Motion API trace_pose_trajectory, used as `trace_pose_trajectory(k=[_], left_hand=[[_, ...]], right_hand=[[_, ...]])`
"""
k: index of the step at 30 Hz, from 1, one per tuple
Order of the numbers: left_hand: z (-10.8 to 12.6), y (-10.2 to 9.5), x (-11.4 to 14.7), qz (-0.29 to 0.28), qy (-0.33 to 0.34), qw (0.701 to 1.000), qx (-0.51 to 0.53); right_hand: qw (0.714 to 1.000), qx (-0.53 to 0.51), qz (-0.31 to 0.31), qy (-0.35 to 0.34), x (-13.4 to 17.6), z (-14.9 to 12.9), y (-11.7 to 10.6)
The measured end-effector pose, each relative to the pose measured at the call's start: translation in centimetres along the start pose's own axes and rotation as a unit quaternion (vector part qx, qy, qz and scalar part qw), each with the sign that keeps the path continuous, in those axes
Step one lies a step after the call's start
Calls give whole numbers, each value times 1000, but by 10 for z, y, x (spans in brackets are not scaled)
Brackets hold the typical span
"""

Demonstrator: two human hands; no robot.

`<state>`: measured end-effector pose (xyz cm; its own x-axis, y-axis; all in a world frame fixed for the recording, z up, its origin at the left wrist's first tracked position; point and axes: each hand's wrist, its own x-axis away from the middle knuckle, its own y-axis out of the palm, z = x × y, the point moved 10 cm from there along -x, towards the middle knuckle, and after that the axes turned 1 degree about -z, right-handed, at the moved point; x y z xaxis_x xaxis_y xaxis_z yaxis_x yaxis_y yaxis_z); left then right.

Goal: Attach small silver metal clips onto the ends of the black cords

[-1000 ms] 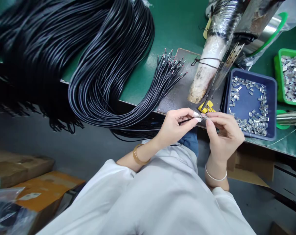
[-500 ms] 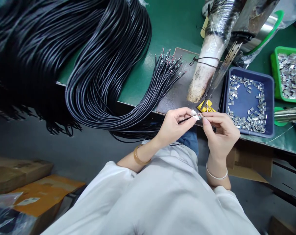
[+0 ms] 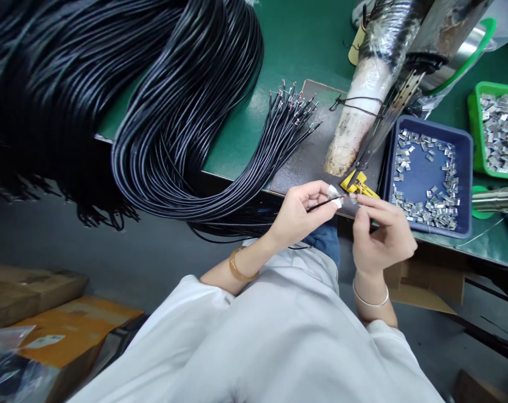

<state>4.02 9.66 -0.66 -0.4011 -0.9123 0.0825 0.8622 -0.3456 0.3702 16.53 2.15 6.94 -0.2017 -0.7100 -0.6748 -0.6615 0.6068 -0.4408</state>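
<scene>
My left hand (image 3: 302, 210) is closed around a black cable (image 3: 321, 205), with white wrapping on its thumb and finger. The cable's end points right, its thin inner wires showing at the fingertips. Just to the right, my right hand (image 3: 382, 226) is bent into a loose pinch close to the wire ends. A tiny shiny bit shows at its fingertips, too small to name. Behind the fingers, a yellow piece (image 3: 358, 183) sits at the base of a metal tool (image 3: 388, 112) on a dark plate (image 3: 298, 168).
A large bundle of black cables (image 3: 187, 140) covers the left of the green table (image 3: 296, 33), its stripped ends on the plate. To the right stand a blue tray (image 3: 426, 179) of small metal pieces and a green tray (image 3: 476, 129) holding more. Cardboard boxes (image 3: 73, 324) stand lower left.
My right hand has drawn slightly right, away from the wire ends, and its thumb and finger have parted a little. My left hand keeps hold of the cable.
</scene>
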Motion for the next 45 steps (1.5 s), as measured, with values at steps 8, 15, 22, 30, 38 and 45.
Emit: trace_pose_trajectory(k=[8,15,22,30,38,45], left_hand=[[9,7,5,-33,52,998,-31],[28,8,12,-32,152,971,-182],[38,19,20,-55,252,894,-367],[19,18,23,-37,167,947,-274],[-15,12,12,-82,-87,991,68],[-11,3,2,-25,-41,998,46]], right_hand=[[967,-157,-85,182,-2,28,21],[976,-129,-92,148,-2,26,18],[990,22,-138,17,-6,2,11],[985,-91,-72,125,2,21,12],[970,-169,-10,174,4,32,13],[996,-92,5,-8,-3,-13,-6]])
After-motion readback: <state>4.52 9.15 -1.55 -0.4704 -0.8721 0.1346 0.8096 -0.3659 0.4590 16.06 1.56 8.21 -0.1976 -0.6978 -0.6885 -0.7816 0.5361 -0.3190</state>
